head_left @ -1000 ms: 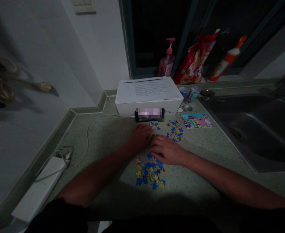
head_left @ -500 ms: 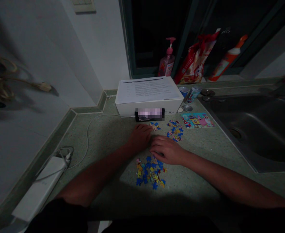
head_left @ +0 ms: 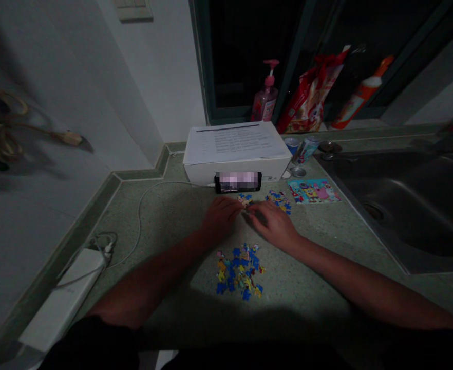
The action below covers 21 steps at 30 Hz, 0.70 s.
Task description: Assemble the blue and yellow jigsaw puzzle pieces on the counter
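Note:
Both of my hands meet at a small cluster of jigsaw puzzle pieces [head_left: 245,198] just in front of the phone. My left hand [head_left: 222,215] has its fingers bent and pressed together at the cluster's near left edge; whatever lies under its fingertips is hidden. From the right, my right hand [head_left: 272,222] pinches at the cluster's near edge, on what looks like a puzzle piece, mostly covered by the fingers. A larger loose pile of blue and yellow puzzle pieces [head_left: 234,270] lies nearer my body. Another group of pieces [head_left: 278,198] lies beyond my right hand, partly hidden by it.
A phone [head_left: 238,183] on a white cable leans against a white box [head_left: 234,172] topped with paper. Right of it lie a cartoon picture card [head_left: 314,191] and cans [head_left: 306,149]. The sink [head_left: 407,205] borders the counter at right; a white power strip [head_left: 62,298] lies left.
My right hand has moved forward, away from the near pile, and its fingertips now come together at the small cluster. The left hand has barely shifted.

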### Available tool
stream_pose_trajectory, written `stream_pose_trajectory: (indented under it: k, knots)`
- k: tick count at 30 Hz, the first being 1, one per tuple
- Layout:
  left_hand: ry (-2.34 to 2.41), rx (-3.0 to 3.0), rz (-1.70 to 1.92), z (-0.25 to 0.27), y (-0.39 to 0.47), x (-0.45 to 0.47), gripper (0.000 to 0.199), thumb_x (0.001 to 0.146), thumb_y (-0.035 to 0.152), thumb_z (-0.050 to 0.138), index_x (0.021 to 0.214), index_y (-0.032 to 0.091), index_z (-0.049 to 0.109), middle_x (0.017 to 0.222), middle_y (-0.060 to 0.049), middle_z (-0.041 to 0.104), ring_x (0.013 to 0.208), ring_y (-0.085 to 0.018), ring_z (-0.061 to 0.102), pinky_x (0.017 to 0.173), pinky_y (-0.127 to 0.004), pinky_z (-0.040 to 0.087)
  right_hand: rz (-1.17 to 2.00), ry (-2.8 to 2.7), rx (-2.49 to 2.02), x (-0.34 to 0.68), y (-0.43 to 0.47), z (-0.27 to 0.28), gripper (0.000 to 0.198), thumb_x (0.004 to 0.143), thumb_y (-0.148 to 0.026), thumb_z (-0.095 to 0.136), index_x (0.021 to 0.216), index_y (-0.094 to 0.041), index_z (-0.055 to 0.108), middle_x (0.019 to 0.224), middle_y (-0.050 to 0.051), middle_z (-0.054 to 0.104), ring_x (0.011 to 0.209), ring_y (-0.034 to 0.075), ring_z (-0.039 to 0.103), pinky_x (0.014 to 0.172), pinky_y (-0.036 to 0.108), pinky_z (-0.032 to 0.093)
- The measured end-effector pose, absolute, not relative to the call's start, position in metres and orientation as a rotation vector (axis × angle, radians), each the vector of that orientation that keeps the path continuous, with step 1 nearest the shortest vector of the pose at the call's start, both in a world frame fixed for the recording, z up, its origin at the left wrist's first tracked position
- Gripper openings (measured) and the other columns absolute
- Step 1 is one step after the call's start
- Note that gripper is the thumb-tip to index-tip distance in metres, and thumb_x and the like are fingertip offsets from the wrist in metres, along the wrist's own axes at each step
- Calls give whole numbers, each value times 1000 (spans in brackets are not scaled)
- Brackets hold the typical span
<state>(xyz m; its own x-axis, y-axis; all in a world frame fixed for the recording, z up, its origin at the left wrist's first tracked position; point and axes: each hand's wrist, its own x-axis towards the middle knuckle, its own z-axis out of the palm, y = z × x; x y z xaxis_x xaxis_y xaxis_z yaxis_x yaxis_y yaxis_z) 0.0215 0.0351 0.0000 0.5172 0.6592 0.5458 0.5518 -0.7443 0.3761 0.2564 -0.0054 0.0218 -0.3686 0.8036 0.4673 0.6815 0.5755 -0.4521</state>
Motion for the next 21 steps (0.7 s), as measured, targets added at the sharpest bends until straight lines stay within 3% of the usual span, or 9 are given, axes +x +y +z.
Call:
stream_pose_trajectory:
  k: [6, 21]
  knots:
    - [840, 2616, 1277, 2, 33, 22, 21, 113, 20, 57, 112, 20, 78, 109, -7, 85, 105, -21, 79, 102, -42, 61, 267, -2115, -1182, 255, -5, 17, 18, 109, -31, 58, 114, -27, 74, 110, 11, 82, 104, 32, 78, 90, 52, 63]
    - [759, 2659, 1406, 0, 32, 23, 18, 108, 15, 61, 114, 22, 76, 100, -5, 84, 93, -19, 79, 90, -37, 65, 491, -2056, -1152, 254, -3, 21, 20, 109, -34, 60, 110, -29, 80, 109, 10, 84, 106, 31, 79, 94, 51, 63]
